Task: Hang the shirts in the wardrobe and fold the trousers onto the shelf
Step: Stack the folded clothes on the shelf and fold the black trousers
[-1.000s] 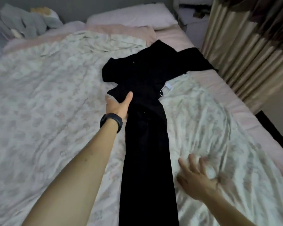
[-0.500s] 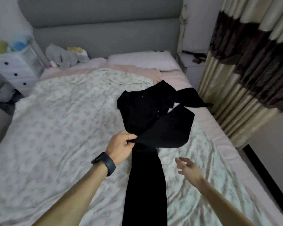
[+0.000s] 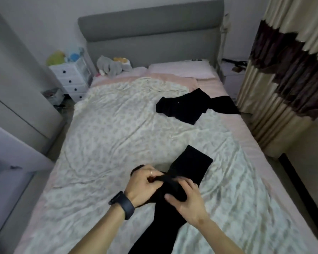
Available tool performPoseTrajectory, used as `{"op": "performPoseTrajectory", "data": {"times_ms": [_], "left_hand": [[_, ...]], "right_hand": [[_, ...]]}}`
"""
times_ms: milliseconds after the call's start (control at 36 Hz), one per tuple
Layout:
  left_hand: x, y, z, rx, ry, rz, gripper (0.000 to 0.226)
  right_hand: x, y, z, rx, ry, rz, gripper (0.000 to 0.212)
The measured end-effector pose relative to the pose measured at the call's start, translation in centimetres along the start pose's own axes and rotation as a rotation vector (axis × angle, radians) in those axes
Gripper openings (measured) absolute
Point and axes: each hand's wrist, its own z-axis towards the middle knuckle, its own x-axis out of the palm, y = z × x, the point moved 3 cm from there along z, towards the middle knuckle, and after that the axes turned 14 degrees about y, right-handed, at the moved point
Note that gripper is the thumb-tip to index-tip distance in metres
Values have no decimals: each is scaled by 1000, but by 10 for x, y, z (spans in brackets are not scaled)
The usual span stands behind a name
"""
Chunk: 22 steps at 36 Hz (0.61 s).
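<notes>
Black trousers [image 3: 189,167] lie lengthwise on the near half of the bed, their far end doubled back toward me. My left hand [image 3: 145,186], with a ring and a dark wristband, grips the bunched fabric at the fold. My right hand [image 3: 187,200] holds the same fabric just to the right, thumb pressed on top. A second black garment [image 3: 184,107] lies crumpled farther up the bed on the right. Which kind of garment it is I cannot tell.
The bed [image 3: 108,136] has a pale floral cover and a pillow [image 3: 180,70] by the grey headboard. A white drawer unit [image 3: 72,79] stands at the left, a wardrobe door [image 3: 11,114] nearer left. Curtains [image 3: 286,85] hang along the right side.
The trousers have come toward me, away from the other black garment. My left hand carried their top end back over the legs, and my right hand rose from the cover to take hold.
</notes>
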Motion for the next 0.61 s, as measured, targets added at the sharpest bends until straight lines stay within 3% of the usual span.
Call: {"op": "performPoseTrajectory", "data": {"times_ms": [56,111,278,361,444,611], "left_hand": [[32,9,-17,-36,76,91,17],[70,24,-39,-94,156,122,20],[177,93,-91,-370,574,-14,26],[187,125,-92,-458,485,-52,25],[175,155,-84,-549,362,-100,29],[134,214,-69,-654,185,-200,46]], "right_hand": [[9,-6,-22,-17,-77,-128,24],[22,-28,-53,36,4,-211,30],[60,-124,-151,429,502,-518,60],[56,-156,-175,660,660,-499,66],[57,-166,-177,732,706,-497,60],[80,-131,-114,586,482,-419,55]]}}
